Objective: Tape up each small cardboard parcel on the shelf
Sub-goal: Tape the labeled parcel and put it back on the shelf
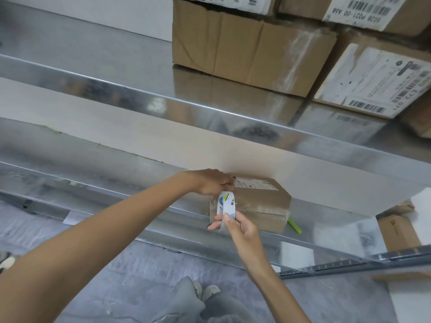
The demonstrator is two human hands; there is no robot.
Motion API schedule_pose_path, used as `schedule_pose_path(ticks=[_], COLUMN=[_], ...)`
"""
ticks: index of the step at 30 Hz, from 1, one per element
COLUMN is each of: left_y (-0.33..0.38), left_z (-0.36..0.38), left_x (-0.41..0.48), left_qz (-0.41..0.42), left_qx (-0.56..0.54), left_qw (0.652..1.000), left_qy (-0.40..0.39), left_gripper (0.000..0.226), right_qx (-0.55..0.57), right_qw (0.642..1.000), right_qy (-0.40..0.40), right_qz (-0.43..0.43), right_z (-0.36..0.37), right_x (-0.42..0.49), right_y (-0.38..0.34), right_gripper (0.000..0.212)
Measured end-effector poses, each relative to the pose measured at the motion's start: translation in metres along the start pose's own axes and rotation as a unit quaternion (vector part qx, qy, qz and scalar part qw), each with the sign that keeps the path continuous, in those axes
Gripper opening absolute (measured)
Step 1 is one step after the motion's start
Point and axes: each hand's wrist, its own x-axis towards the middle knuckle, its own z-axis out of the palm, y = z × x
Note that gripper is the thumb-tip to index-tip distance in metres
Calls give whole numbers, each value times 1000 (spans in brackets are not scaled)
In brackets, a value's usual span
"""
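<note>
I am watching through the head camera, looking down at a metal shelf (105, 169) where one small cardboard parcel (263, 201) is sitting near the front edge, right of centre, with a white label (254, 184) on its top. Both bare hands are working at the parcel's left end.

The right hand (240, 226) is gripping a tape roll (225, 206), thumb and fingers curled round its lower rim, and is holding it upright against the parcel's near left corner. The left hand (211, 183) is reaching over the top left corner with its fingertips bunched at the edge of the label. I cannot tell whether it is pinching a free end of tape or only pressing on the card. No clear strip of tape is showing between the hands.

I am judging this to be the start of taping this parcel, with the tape end being anchored. The next move is calling for the left hand to hold that end down while the right draws the roll across the parcel.

A green stick-like item (294, 226) is lying just beside the parcel's right end. Larger labelled boxes (245, 50) are standing on the far upper shelf.
</note>
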Motion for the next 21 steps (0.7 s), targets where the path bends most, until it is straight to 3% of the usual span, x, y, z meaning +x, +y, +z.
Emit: schedule_pose_path(ticks=[8,14,21], left_y=[-4,-8,-11], left_z=[-10,-10,-7], left_x=[11,15,17], left_qz=[-63,-58,-56], left_qx=[-153,-181,-188], left_qw=[985,980,979], left_qy=[39,54,57], left_gripper=[40,43,44], right_qx=[27,50,6], right_qw=[999,995,990], right_qy=[26,27,66], right_qz=[18,87,121], right_z=[13,21,29], right_x=[9,-1,6], right_y=[-4,-5,11], right_gripper=[35,51,54])
